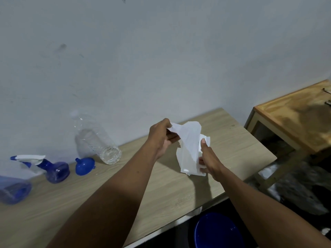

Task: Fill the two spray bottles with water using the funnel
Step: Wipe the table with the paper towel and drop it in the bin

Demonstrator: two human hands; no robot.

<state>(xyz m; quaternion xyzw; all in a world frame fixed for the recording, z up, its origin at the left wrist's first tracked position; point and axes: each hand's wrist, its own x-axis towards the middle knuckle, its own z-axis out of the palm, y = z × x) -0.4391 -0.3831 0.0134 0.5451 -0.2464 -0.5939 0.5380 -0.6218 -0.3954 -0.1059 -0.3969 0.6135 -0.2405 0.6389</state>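
Observation:
A white paper tissue point(189, 145) hangs above the right part of the table, gripped from both sides. My left hand point(162, 138) pinches its upper edge and my right hand point(209, 159) holds its lower right side. At the left a blue spray bottle point(55, 171) with a white and blue trigger head stands on the wooden table point(125, 192). A second blue bottle point(14, 189) is at the far left edge, blurred. A blue funnel point(84, 166) lies on the table between the spray bottle and a clear plastic water bottle point(100, 140).
A grey wall runs close behind the table. To the right stands a lower wooden side table point(297, 119) across a gap. Below the table's front edge sits a blue round bucket or stool point(218, 231).

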